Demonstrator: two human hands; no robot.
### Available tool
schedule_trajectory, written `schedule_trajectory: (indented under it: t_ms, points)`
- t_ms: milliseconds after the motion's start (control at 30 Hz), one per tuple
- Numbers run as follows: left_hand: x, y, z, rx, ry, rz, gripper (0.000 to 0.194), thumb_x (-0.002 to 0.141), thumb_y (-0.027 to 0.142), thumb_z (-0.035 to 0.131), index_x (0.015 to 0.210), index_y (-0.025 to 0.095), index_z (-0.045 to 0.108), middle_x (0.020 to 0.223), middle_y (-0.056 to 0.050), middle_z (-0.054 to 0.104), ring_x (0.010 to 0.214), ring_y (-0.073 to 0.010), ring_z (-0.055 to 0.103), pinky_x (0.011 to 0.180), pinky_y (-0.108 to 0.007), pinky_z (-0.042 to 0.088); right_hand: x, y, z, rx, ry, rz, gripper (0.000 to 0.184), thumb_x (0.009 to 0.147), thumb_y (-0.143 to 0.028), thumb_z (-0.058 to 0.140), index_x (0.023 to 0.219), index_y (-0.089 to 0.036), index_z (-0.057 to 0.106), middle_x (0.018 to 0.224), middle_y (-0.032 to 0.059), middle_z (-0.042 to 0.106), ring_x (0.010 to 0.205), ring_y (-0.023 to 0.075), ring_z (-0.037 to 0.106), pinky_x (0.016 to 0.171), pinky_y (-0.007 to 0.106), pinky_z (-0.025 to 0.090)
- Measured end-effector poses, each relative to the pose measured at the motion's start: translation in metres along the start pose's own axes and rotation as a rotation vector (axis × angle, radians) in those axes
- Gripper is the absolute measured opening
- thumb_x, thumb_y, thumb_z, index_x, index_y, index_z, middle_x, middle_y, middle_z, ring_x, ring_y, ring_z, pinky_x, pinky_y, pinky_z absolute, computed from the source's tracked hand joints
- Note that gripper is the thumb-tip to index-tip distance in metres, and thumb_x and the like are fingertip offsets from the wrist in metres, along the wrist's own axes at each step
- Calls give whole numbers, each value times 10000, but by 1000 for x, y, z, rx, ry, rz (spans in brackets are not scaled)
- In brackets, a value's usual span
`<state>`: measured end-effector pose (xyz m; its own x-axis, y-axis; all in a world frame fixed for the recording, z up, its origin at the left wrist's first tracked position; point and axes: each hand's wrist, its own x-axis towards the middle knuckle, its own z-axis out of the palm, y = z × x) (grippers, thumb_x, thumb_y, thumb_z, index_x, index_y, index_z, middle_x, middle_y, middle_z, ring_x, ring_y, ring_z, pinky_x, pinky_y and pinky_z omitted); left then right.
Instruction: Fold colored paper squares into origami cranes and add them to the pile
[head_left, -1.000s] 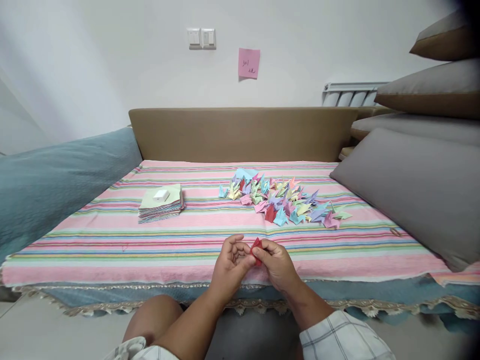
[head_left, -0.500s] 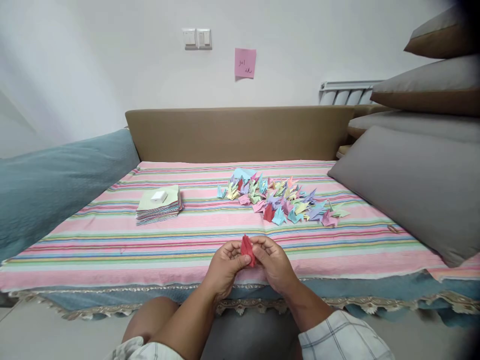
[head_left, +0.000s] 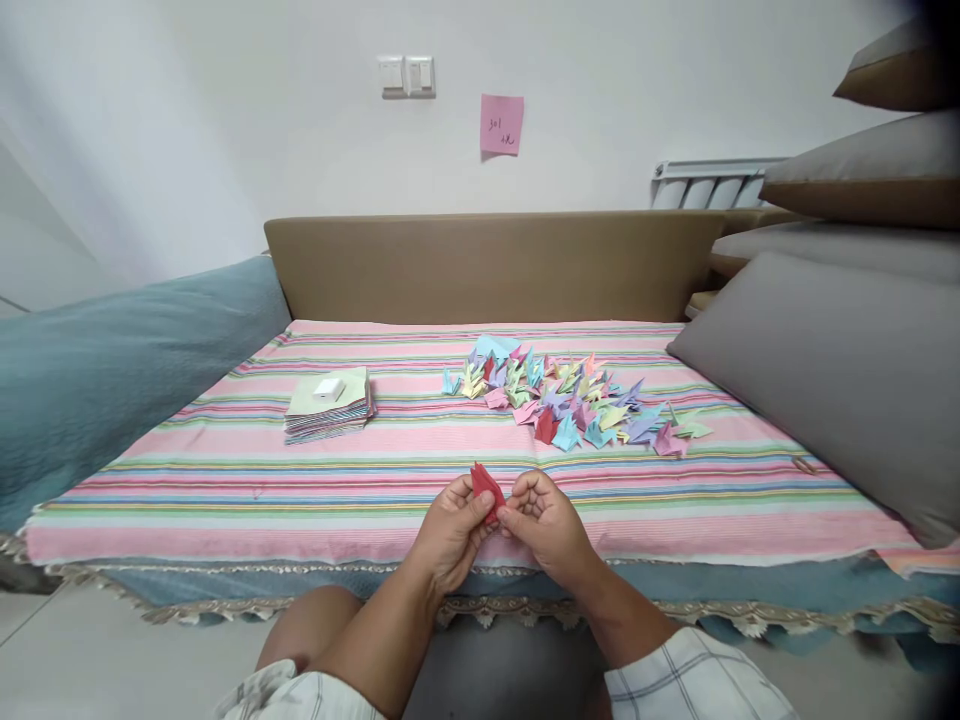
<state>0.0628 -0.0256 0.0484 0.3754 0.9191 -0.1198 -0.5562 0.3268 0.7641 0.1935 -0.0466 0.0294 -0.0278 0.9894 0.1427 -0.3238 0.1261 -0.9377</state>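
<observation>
At the frame's middle left we see a stack of paper [head_left: 337, 410], its top sheet flat and unfolded. At lower centre, our left hand [head_left: 448, 530] pinches a red paper [head_left: 487, 482], folded narrow but seemingly unfinished, while our right hand [head_left: 550, 520] touches its lower edge, whether gripping we cannot tell. Right of centre lie many paper birds [head_left: 556, 402], apparently done.

Left hand [head_left: 452, 528] pinches folded red paper [head_left: 484, 483], thumb on top; right hand [head_left: 553, 522] touches its lower right edge, grip unclear. Paper cranes [head_left: 570, 400] heaped beyond the fingers [head_left: 534, 481], mostly to their right. Beyond fingers, left: paper stack [head_left: 352, 410], small white block [head_left: 328, 391] on top. Grey cushion [head_left: 832, 390] well right of fingers.
</observation>
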Motion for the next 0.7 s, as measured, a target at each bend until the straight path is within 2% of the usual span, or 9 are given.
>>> schedule_trajectory:
  t_ms: [133,233,367,533,700]
  points:
    - [-1,2,-2,-22,-89,-73,320,579,292,805,741,130,582,605,14,612,531,-74,569,552,-193,471,-1,1,-5,35,-83,-47,288,701,-338,709,868,-211,511,688,-36,570,593,96,542,588,234,442]
    - [-2,0,-5,-13,-151,-150,317,581,289,806,761,120,608,651,-20,640,575,-92,598,554,-183,454,-1,2,-8,65,-85,-70,217,746,-340,667,864,-209,541,701,-30,554,605,94,529,584,229,441]
    - [-2,-3,-9,0,-176,-191,354,574,293,810,825,114,637,669,-20,637,599,-86,595,574,-172,451,0,3,-9,107,-86,-20,237,698,-311,714,852,-213,562,683,-32,557,617,100,516,577,221,439]
    - [-4,-2,-7,-3,-207,-221,360,548,295,822,806,106,657,684,-30,646,590,-85,593,553,-166,444,0,6,-13,145,-141,7,276,681,-304,731,895,-215,581,694,-29,570,600,95,507,581,220,433]
    - [-5,-1,-5,-25,-210,-223,363,540,282,826,816,108,668,680,-25,647,569,-73,581,532,-156,428,0,7,-13,178,-136,32,298,658,-308,750,895,-218,594,712,-30,572,628,91,509,603,211,426]
